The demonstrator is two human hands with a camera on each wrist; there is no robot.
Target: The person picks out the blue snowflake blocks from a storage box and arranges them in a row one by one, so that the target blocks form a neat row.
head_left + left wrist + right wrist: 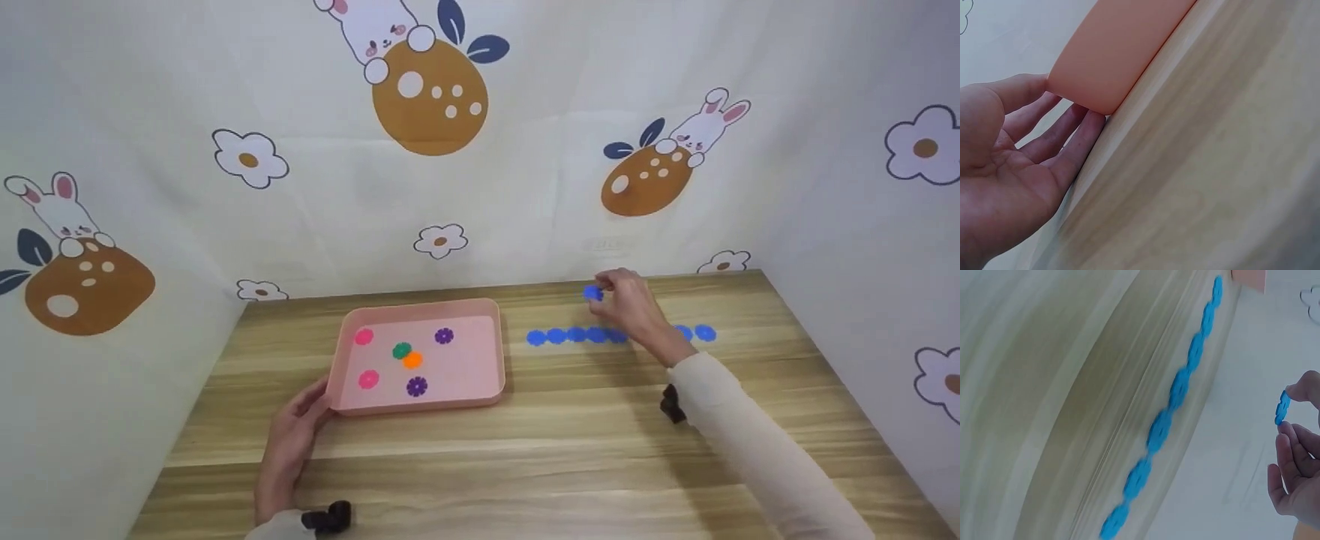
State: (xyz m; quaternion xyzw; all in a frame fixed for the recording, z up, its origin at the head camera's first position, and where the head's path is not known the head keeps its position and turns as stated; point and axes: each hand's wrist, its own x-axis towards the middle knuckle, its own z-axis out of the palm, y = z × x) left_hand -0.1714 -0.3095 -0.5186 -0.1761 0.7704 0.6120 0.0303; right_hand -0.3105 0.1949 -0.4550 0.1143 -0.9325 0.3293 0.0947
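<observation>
In the head view, my right hand [631,304] pinches a blue flower-shaped disc [592,292] between thumb and fingertips, raised above the table. The right wrist view shows this disc [1282,408] held nearly edge-on by the right hand [1300,455], the other fingers loosely bent. Below it runs a line of several blue flower-shaped discs [556,336], set edge to edge and partly hidden by the hand. My left hand [292,431] holds the near left corner of a pink tray [416,409]. In the left wrist view its thumb meets the tray's rim and its fingers touch low on the wall.
Inside the tray lie two pink discs [368,379], two purple ones [417,387], and a green disc [402,350] overlapping an orange one [413,361]. The wood-grain table [525,465] ends against a patterned curtain [525,187] at the back and sides.
</observation>
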